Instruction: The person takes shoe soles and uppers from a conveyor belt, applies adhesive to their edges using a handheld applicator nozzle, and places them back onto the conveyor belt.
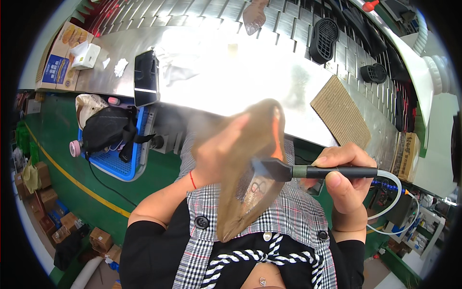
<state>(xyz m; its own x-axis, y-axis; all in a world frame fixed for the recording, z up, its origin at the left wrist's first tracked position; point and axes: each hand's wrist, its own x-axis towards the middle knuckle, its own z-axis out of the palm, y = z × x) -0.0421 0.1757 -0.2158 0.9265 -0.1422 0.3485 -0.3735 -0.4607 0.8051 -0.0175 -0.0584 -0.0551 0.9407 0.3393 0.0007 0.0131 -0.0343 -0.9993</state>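
Note:
In front of my chest my left hand (pixel 216 151) is wrapped round a brown shoe or boot (pixel 232 188), smeared by motion. Its opening faces up, showing a printed patch inside and an orange strip near the far end. My right hand (pixel 350 176) grips the black handle of a wand (pixel 301 172) with a flat, wide nozzle. The nozzle end lies at the shoe's opening; whether it touches the inside, I cannot tell. A clear hose (pixel 392 185) runs from the wand's back end. Some left-hand fingers are hidden by the shoe.
Ahead is a metal worktable (pixel 187 53) beside a slatted conveyor (pixel 288 24) carrying black soles (pixel 325 39) and a brown shoe part (pixel 254 18). A phone (pixel 146 78), cardboard piece (pixel 341 111) and box (pixel 65 53) lie around. A blue basket (pixel 118 164) with a black bag stands left.

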